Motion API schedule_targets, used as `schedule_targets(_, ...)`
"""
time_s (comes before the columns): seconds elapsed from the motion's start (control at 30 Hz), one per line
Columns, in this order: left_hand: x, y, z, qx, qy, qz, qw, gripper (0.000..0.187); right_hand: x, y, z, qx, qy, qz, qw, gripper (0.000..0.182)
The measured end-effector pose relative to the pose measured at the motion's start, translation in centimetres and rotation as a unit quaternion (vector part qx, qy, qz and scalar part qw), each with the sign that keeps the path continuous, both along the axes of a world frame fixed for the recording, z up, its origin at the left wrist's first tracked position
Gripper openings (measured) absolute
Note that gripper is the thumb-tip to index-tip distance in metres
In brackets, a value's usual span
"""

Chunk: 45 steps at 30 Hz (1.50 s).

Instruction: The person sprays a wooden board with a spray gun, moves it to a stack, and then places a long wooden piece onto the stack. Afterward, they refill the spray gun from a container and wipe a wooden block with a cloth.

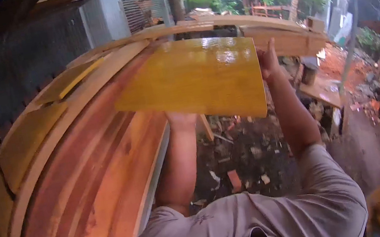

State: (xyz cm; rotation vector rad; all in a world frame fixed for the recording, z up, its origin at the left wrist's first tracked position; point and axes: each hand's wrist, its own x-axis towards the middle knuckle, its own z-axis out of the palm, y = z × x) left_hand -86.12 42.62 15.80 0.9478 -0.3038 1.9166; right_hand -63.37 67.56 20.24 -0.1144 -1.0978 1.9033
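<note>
A glossy yellow-varnished wooden panel (193, 80) is held up in front of me, tilted, with light reflecting off its far part. My right hand (268, 60) grips the panel's right edge, one digit pointing up and the others partly hidden behind the board. Under the near edge, my left hand (181, 119) bears the panel from below; its fingers are hidden beneath the wood. Left of the panel lie long reddish-brown planks (95, 186) on a bench, their far ends partly covered by it.
More yellow-varnished panels (31, 141) rest along the left side, against a pale timber strip (80, 100). Thick beams (283, 41) lie across the back. Wood scraps (234, 180) litter the dark ground. A low wooden bench (320, 94) and a post (350, 34) stand at right.
</note>
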Motion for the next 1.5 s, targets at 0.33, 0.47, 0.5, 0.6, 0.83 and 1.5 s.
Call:
schedule_targets(0.33, -3.6, 14.1, 3.0, 0.079, 0.002, 0.164, 0.983, 0.05, -12.0, 2.9, 3.8, -0.004, 0.088, 0.056, 0.995, 0.067)
schedule_targets(0.47, -6.3, 18.2, 4.7, 0.058, -0.066, 0.212, 0.973, 0.048, -19.5, 8.2, 0.3, 0.121, 0.154, 0.061, 0.979, 0.054)
schedule_targets(0.5, -7.4, 19.4, 5.2, 0.058, -0.065, 0.218, 0.972, 0.048, -21.6, 9.2, 0.4, 0.227, 0.105, 0.026, 0.968, 0.048)
schedule_targets(0.6, -11.3, 22.6, 6.4, 0.114, -0.052, 0.184, 0.975, 0.047, -27.1, 12.3, 0.3, 0.294, 0.091, 0.04, 0.951, 0.041)
schedule_targets(0.83, -23.0, 29.7, 9.2, 0.019, -0.12, 0.264, 0.957, 0.049, -40.5, 18.6, 5.5, -0.029, 0.222, 0.272, 0.936, 0.04)
schedule_targets(1.5, -48.0, 33.7, 13.7, 0.037, -0.099, 0.609, 0.786, 0.06, -73.2, 22.1, 10.1, -0.225, 0.149, 0.463, 0.844, 0.041)
